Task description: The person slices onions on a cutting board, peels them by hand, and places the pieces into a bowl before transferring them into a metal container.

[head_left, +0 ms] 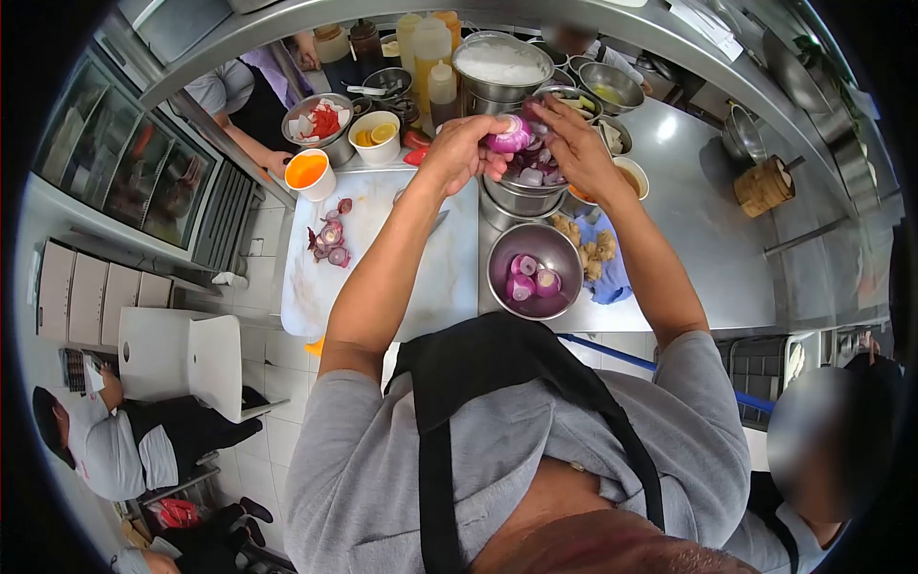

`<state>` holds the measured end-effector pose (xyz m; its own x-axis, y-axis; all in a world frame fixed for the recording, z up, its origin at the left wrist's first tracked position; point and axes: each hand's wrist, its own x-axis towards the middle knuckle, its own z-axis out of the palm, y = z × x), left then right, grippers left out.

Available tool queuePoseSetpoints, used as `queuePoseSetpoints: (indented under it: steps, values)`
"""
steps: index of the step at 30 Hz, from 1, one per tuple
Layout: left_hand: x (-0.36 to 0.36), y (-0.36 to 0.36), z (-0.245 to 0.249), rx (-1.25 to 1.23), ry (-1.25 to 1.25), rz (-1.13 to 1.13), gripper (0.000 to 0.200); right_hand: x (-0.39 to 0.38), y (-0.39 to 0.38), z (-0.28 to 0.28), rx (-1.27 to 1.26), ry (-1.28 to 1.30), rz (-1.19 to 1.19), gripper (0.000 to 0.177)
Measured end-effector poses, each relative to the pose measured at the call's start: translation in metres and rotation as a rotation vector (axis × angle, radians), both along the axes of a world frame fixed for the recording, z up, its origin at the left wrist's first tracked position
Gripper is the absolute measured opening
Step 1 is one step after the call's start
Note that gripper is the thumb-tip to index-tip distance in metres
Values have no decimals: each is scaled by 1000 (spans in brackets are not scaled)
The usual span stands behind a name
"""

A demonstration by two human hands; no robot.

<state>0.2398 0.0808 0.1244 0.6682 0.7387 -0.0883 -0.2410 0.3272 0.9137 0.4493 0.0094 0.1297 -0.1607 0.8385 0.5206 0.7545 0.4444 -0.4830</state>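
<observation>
A peeled red onion [509,135] sits in the fingers of my left hand [459,151], closed around it above a steel bowl. My right hand [577,143] is stretched over the same bowl, its fingers extended near some dark purple onion. Cut red onion pieces [535,175] fill this bowl below both hands. Nearer to me, a smaller steel bowl [501,304] holds a few peeled onions [548,281]. On the white cutting board [382,287] lie onion trimmings [331,234], and part of a knife blade [439,221] shows beside my left forearm.
Ginger [599,251] rests on a blue cloth [612,282] to the right. Behind stand sauce bottles [432,53], a tub of orange liquid [308,171], a tub with lemon pieces [375,136] and several steel bowls. An overhead shelf edge crosses the back. Other people are around the counter.
</observation>
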Motion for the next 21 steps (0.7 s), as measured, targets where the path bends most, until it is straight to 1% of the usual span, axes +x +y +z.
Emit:
queuePoseSetpoints:
  steps: [2, 5, 8, 11, 14, 17, 21]
  values:
    - [0, -1, 2, 5, 21, -9, 33, -8, -6, 12, -37, 100, 131, 45]
    - [2, 2, -1, -7, 7, -47, 35, -10, -8, 15, -73, 85, 150, 43]
    - [9, -9, 5, 35, 2, -20, 37, -10, -9, 15, -27, 19, 149, 43]
    - [11, -9, 0, 74, -36, -26, 37, -15, -15, 18, -141, 175, 128, 44]
    - [11, -11, 0, 136, -46, -36, 36, -12, -14, 16, -37, 124, 144, 45]
    - [12, -13, 1, 194, -16, -26, 35, -17, -17, 16, 42, 53, 87, 43]
    - [15, -15, 5, 231, 53, 14, 34, -22, -10, 1, 203, 22, 3, 38]
